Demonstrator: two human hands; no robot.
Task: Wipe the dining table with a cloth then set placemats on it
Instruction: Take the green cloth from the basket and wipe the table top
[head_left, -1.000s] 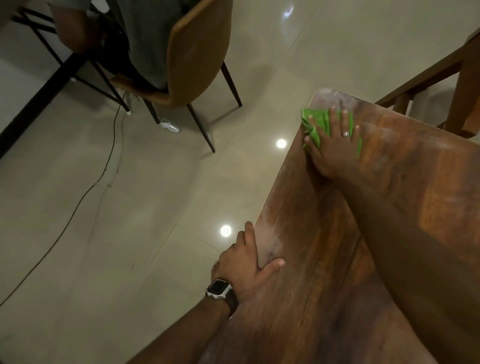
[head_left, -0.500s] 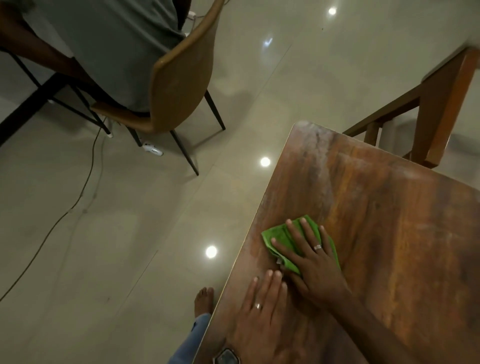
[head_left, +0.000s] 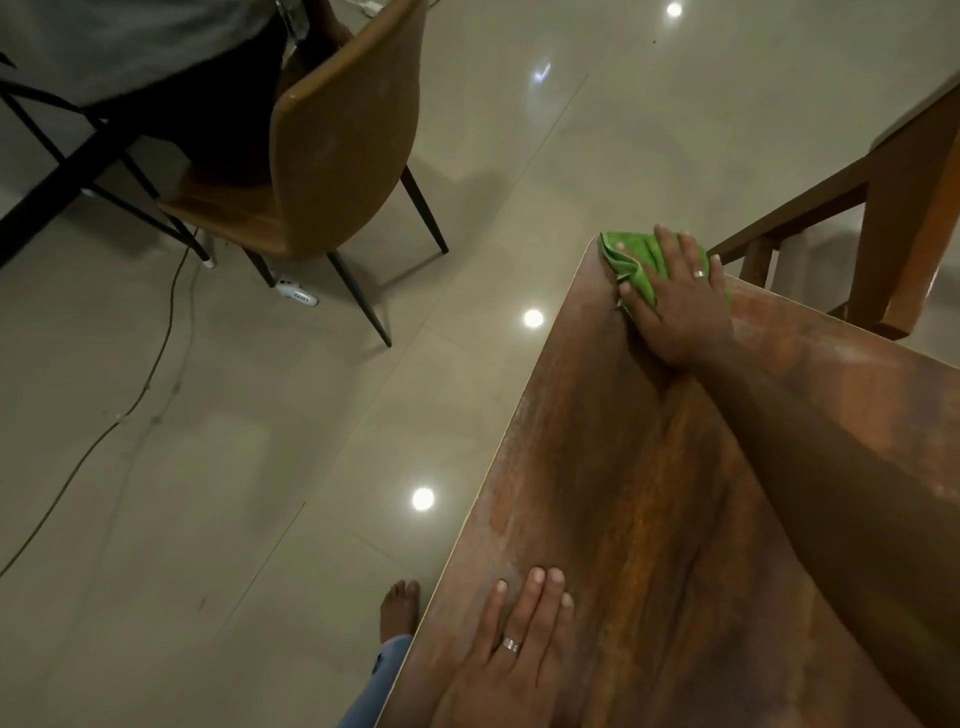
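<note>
Head view: right hand flat on green cloth (table corner), left hand flat, both grips apart

Glossy beige floor tiles are mirroring round ceiling lights. A tan chair on thin black legs is standing beside a black-framed table, while a dark cable is trailing across the floor. A wooden chair frame is standing at the right.

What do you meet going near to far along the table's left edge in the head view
Left hand resting flat on the dining table → a bare stretch of wood → right hand pressing the green cloth at the far corner → the wooden chair beyond the table.
</note>
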